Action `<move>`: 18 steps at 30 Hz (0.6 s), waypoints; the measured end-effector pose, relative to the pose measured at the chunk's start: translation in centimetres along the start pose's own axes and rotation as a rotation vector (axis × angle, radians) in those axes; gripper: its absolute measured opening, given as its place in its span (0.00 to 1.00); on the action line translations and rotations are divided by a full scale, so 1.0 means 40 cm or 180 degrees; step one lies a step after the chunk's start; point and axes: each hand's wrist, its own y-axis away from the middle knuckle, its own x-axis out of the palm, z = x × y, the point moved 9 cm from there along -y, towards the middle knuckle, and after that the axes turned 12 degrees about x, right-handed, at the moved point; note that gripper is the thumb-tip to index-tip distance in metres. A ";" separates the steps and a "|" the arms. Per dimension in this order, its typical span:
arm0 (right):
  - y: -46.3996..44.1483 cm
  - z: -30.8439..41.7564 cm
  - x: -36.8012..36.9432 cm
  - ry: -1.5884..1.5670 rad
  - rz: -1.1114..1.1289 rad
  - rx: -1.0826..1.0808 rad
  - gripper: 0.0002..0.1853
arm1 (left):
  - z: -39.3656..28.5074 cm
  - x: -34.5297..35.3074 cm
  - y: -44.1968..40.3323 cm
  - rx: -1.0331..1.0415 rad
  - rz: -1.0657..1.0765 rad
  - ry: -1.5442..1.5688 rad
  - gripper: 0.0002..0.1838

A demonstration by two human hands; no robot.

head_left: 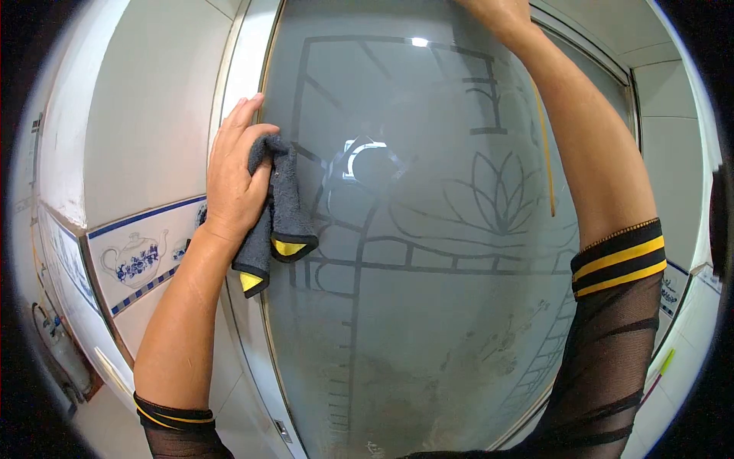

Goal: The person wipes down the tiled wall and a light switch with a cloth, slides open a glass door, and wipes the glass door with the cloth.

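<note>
A grey cloth (284, 191) with black edging and yellow corners hangs from my left hand (241, 172), gripped between thumb and palm. That hand rests against the white door frame (243, 61), its fingertips at the frame's edge. Beside it stands a frosted glass panel (428, 321) with etched lines and a lotus pattern. My right arm reaches up across the glass, and my right hand (501, 11) is at the top edge of the view. Its fingers are cut off, so what it touches or holds is hidden.
Tiled walls with a blue teapot border (138, 256) flank the door on the left. A grey cylinder (69, 356) stands at the far lower left. At the lower right is a thin stick with a green end (667, 362).
</note>
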 end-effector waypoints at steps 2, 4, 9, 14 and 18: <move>-0.008 -0.001 -0.001 0.0057 -0.0082 0.0038 0.14 | -0.001 -0.001 0.001 0.0000 0.0014 0.0003 0.23; -0.013 0.002 -0.003 0.0049 -0.0048 -0.0010 0.14 | -0.002 -0.001 -0.003 0.0012 0.0021 0.0004 0.23; -0.016 -0.005 0.004 0.0155 -0.0359 -0.0302 0.14 | -0.005 -0.009 -0.002 0.0088 -0.0007 -0.0064 0.16; 0.021 -0.023 -0.003 -0.0210 -0.0537 -0.0357 0.11 | -0.004 -0.009 0.001 0.0081 0.0002 -0.0128 0.16; 0.025 -0.002 -0.002 -0.0125 -0.0564 -0.0463 0.09 | -0.003 -0.002 0.002 0.0071 -0.0052 0.0002 0.22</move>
